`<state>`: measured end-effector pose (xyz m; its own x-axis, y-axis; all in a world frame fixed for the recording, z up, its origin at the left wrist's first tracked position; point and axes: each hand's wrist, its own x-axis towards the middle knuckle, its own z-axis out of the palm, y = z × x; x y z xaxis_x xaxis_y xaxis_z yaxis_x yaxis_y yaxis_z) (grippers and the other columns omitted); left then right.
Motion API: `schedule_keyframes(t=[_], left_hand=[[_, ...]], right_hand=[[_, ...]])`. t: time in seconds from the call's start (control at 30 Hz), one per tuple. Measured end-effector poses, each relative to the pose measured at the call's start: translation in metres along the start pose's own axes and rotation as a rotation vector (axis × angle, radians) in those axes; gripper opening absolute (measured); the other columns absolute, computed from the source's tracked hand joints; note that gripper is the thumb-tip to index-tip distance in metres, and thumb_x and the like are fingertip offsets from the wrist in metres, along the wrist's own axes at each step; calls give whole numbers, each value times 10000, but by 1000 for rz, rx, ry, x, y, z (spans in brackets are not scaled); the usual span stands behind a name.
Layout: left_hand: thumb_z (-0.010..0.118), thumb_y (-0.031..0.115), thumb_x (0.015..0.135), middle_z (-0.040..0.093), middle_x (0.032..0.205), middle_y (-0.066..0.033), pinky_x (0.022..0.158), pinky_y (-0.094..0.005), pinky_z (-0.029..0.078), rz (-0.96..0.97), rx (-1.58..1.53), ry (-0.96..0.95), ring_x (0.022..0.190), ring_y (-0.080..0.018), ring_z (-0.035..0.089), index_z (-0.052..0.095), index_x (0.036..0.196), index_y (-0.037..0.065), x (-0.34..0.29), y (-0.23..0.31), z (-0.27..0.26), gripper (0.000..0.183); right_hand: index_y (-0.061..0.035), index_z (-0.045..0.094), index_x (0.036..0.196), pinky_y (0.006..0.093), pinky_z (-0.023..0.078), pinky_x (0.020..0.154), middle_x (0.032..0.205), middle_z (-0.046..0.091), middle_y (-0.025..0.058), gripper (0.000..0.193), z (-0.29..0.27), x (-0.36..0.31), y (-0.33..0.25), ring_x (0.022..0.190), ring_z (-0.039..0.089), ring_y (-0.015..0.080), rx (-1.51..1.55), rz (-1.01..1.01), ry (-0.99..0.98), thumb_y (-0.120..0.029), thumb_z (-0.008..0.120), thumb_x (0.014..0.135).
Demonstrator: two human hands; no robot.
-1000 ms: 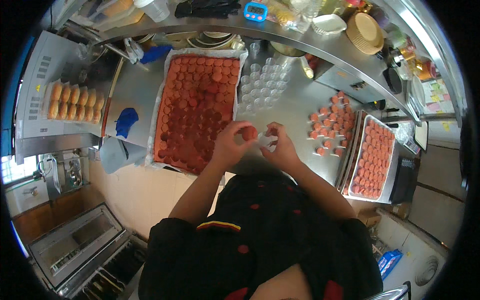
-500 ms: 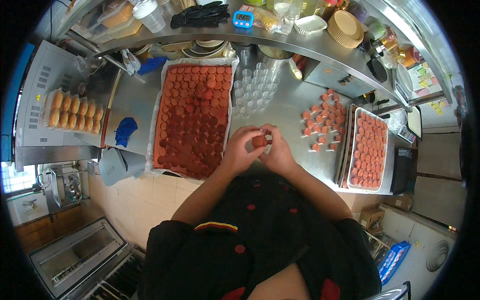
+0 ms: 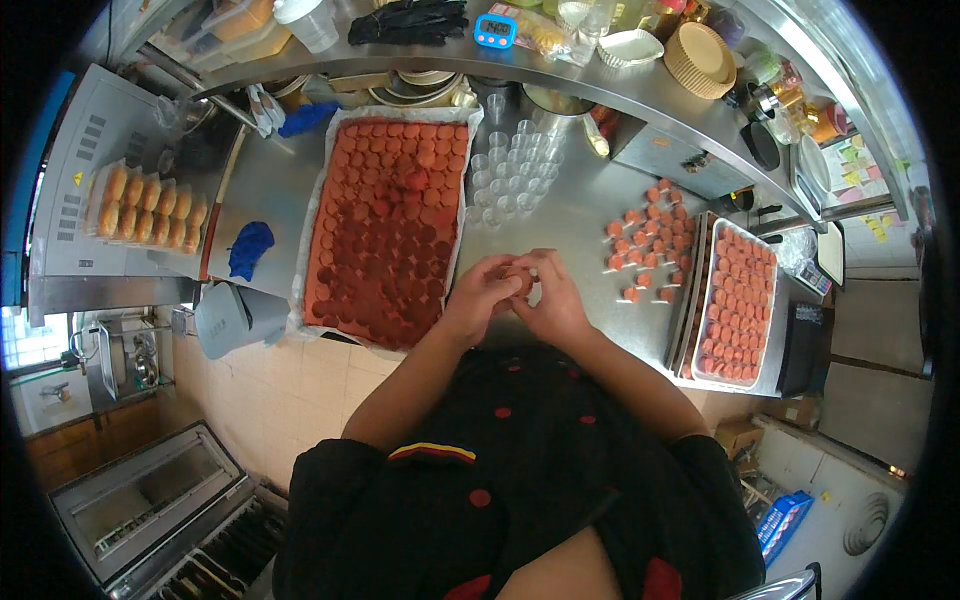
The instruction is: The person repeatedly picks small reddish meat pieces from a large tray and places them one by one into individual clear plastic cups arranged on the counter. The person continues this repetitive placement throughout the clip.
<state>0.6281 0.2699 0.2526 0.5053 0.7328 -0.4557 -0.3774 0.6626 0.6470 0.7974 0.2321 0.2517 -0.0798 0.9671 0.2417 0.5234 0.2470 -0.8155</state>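
Note:
Close to my body, over the steel table's front, my left hand [image 3: 483, 297] and right hand [image 3: 552, 300] meet with curled fingers. Between the fingertips is a small red cake round [image 3: 522, 282], partly covered by them. Whether a clear cup is also held cannot be made out. Just left of my hands lies a large red sheet cake [image 3: 375, 290] on white paper, cut into rounds, with several loose pieces piled on its far half. Beyond my hands, clear plastic cups [image 3: 515, 172] stand in rows. To the right sits a group of red rounds [image 3: 648, 240], seemingly in clear cups.
Stacked trays at the right carry a tray of red rounds [image 3: 738, 300]. A steel shelf [image 3: 400, 72] with a blue timer [image 3: 494, 31] crosses the back. Left are a blue cloth [image 3: 250, 250], packaged buns [image 3: 148, 208] and a grey bin [image 3: 232, 320].
My fingers have closed further around the red cake round, covering more of it. Both hands stay in nearly the same place. The whole view has shifted slightly.

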Motion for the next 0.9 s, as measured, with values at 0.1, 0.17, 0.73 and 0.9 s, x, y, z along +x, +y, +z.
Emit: schedule_keyframes(t=[0.1, 0.17, 0.73, 0.9], left_hand=[[706, 59, 956, 675, 1095, -112, 841, -328, 570, 15, 91, 76, 994, -207, 679, 548, 1303, 5, 5, -5, 1, 385], [695, 60, 958, 680, 1071, -112, 822, -322, 560, 58, 221, 52, 956, -199, 678, 561, 1276, 2, 16, -15, -9, 351], [633, 59, 968, 721, 1071, -134, 836, -330, 559, 203, 735, 292, 954, -197, 701, 584, 1235, 12, 36, -45, 5, 275], [653, 66, 982, 684, 1203, -135, 908, -345, 553, 292, 737, 290, 1078, -207, 669, 553, 1285, 9, 48, -67, -11, 323]], right_hand=[[-81, 582, 1303, 445, 542, 943, 1273, 597, 181, 601, -4, 0, -6, 1164, 604, 391, -15, -36, -33, -20, 818, 754], [-82, 587, 1309, 456, 525, 975, 1290, 608, 181, 606, -6, 1, -5, 1178, 598, 396, -18, -54, -90, -22, 819, 753], [-77, 587, 1311, 476, 509, 1013, 1279, 636, 163, 589, -7, -8, 15, 1185, 569, 414, -213, -112, -151, 12, 757, 754], [-111, 574, 1309, 484, 522, 1015, 1315, 608, 164, 573, -6, -11, 21, 1201, 580, 421, -200, 72, -138, -18, 747, 771]])
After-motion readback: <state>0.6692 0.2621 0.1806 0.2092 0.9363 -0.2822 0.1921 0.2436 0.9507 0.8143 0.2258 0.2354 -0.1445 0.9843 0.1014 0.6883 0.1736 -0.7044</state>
